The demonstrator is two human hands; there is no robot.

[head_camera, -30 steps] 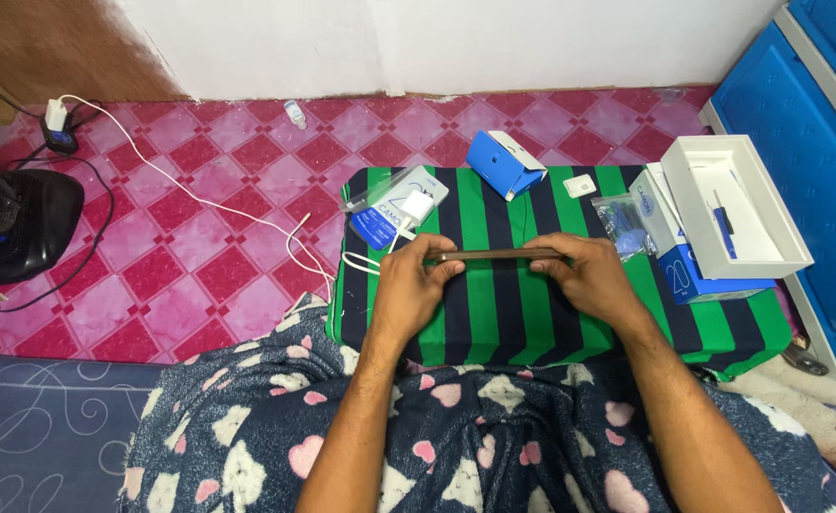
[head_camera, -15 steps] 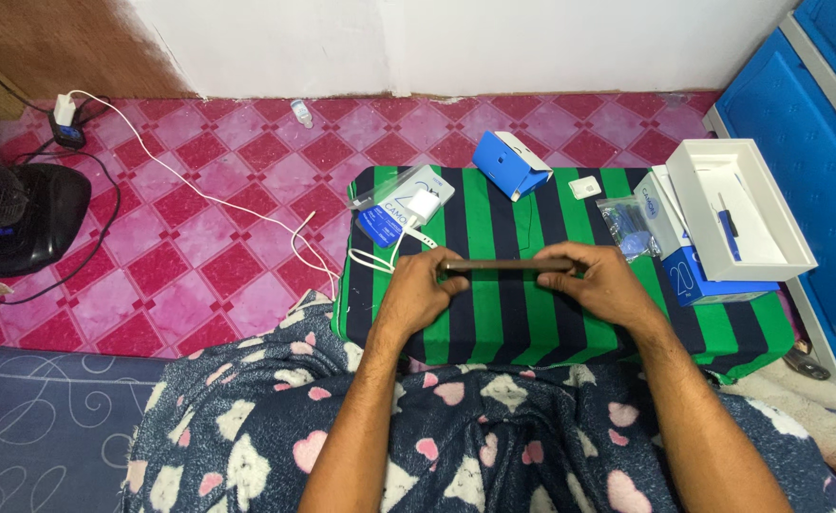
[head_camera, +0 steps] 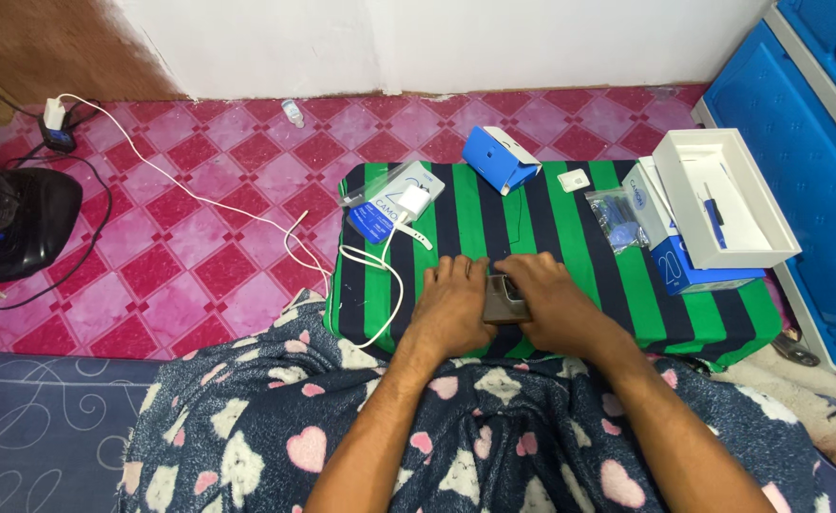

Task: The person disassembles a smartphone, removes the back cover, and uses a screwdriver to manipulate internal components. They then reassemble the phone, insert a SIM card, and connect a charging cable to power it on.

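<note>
Both hands lie close together on the striped cloth (head_camera: 551, 214), near its front edge, with a dark phone (head_camera: 504, 300) between them. The left hand (head_camera: 454, 306) lies flat, fingers stretched forward, and its thumb side touches the left edge of the phone. The right hand (head_camera: 553, 302) covers the right part of the phone and its fingers curl over it, so it grasps the phone from that side; only a small dark-grey part of the phone shows between the two hands. If the left hand really grips the phone or only rests against it, I cannot tell. The cloth has green and dark stripes and covers a low table. On its far left part lies a flat packet (head_camera: 388, 201) with a white charger (head_camera: 414, 201) on it, and a white cable (head_camera: 380, 275) runs from there in a loop over the left side of the cloth. At the far edge stands a small blue box (head_camera: 500, 159), tilted, and just beside it to the right a small white card (head_camera: 574, 180). On the right part lies a clear bag (head_camera: 616, 217) with dark things in it, then a white box lid (head_camera: 648, 201), a blue box (head_camera: 698, 271) and an open white tray (head_camera: 724, 201) resting on that box. Below the hands, a dark blanket (head_camera: 275, 427) with hearts covers the lap. On the pink tiled floor (head_camera: 180, 256), well apart to the left, stands a black fan (head_camera: 9, 223).
</note>
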